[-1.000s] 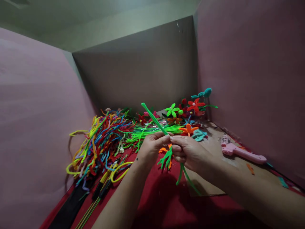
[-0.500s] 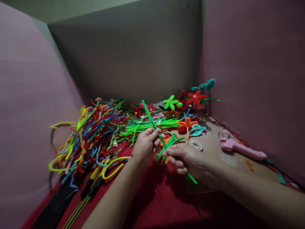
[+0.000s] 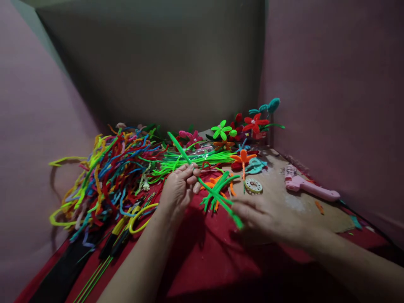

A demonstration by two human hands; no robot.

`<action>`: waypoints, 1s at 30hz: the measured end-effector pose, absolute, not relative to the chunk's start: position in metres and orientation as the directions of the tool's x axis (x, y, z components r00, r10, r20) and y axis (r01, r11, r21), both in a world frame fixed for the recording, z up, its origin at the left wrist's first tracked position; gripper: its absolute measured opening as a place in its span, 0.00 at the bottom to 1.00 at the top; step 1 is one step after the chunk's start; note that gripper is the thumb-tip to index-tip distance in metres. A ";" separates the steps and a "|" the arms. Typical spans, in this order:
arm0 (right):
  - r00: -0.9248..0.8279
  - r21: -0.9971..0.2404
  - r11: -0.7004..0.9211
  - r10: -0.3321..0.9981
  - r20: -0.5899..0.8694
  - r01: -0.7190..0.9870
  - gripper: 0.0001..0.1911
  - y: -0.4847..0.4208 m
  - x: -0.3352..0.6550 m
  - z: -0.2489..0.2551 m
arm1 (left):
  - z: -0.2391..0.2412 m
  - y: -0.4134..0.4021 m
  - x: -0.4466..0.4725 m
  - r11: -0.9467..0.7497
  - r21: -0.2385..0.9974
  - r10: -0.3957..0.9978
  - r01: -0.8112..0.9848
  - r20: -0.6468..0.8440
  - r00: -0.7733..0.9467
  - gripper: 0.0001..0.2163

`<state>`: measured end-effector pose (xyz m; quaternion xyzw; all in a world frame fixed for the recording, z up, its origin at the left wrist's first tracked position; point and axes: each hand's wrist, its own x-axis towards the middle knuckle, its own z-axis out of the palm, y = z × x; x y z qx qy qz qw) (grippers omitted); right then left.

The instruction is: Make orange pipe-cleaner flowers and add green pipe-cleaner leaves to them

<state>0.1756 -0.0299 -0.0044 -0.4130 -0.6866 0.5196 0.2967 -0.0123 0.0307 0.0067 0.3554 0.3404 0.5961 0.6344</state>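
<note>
My left hand [image 3: 180, 185] pinches a long green pipe cleaner [image 3: 179, 147] between thumb and fingers. The stem slants from upper left down to the right, and its lower end looks thicker and blurred. Around that lower end, the fingers of my right hand [image 3: 257, 212] are closed; motion smears them a little. Behind the stem, on the red cloth, lie short green pipe-cleaner pieces [image 3: 221, 189] and an orange pipe-cleaner shape [image 3: 214, 182], partly covered.
A tangled pile of coloured pipe cleaners [image 3: 104, 176] is at left, with yellow-handled tools [image 3: 139, 221] before it. Green stems [image 3: 202, 158] and finished flowers [image 3: 221, 130] are at the back. A pink glue gun [image 3: 311, 187] and a pale disc [image 3: 253, 185] are at right.
My hands have moved apart along the green pipe cleaner: the left to the left, the right toward its lower end. The whole view has shifted slightly.
</note>
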 end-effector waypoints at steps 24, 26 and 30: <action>-0.371 -0.941 -0.244 0.917 -0.145 -0.235 0.06 0.036 0.131 -0.036 | -0.033 0.035 0.005 -0.024 0.974 0.999 -0.224 0.013 -0.051 0.12; -0.358 -0.947 -0.225 0.924 -0.133 -0.229 0.07 0.035 0.132 -0.035 | -0.033 0.035 0.006 -0.013 0.973 0.999 -0.230 0.004 -0.039 0.12; -0.341 -0.955 -0.179 0.936 -0.091 -0.237 0.07 0.032 0.134 -0.035 | -0.032 0.035 0.006 0.017 0.968 1.000 -0.248 -0.015 0.011 0.11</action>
